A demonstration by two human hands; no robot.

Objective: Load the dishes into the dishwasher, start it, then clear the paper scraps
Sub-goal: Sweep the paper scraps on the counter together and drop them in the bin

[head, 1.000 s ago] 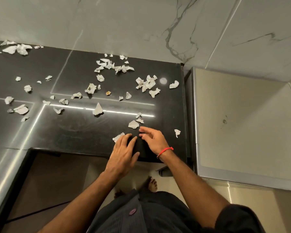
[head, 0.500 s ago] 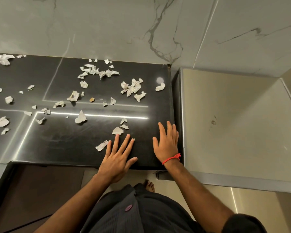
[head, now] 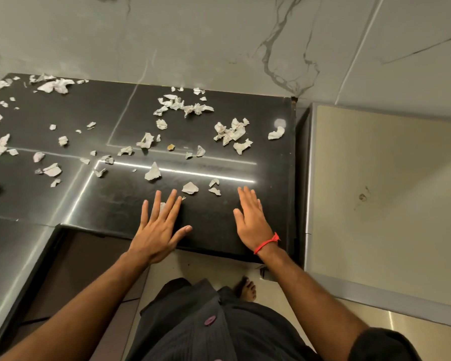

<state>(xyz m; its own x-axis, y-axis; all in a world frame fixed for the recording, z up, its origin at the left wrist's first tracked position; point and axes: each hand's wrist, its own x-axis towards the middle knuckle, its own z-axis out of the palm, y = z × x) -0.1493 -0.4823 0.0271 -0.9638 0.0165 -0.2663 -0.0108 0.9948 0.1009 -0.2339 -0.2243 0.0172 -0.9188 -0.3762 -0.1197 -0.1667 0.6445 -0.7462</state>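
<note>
Both hands are flat on the glossy black stone desk (head: pixel 219 220), near its front edge. The left hand (head: pixel 158 230) has its fingers straight and spread, and one small white scrap peeks out between them. The right hand (head: pixel 251 220), a red thread bracelet (head: pixel 267 243) at its wrist, lies with fingers straight and close together, gripping nothing. The torn white paper scraps (head: pixel 231 132) are scattered across the desk beyond the fingertips, a few just ahead of the hands, thicker clusters toward the grey marble-tiled wall (head: pixel 219 40). A beige appliance top (head: pixel 388 194) sits just right of the desk.
</note>
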